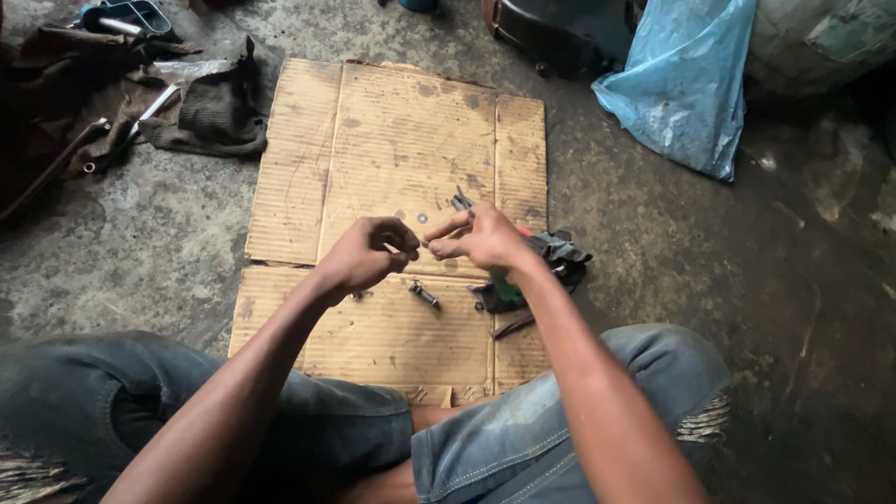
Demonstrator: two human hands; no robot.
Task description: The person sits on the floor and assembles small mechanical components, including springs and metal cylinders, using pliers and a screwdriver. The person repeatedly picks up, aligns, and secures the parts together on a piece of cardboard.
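Both hands (425, 247) pinch one tiny part (422, 245) (fingertips meeting).

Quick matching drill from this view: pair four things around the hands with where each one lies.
1 cardboard sheet
2 blue plastic bag
3 small metal part
4 dark cloth

a upper right on the floor
b on the cardboard below the left hand
c left of the cardboard's top edge
d flat under both hands

Pairs: 1-d, 2-a, 3-b, 4-c
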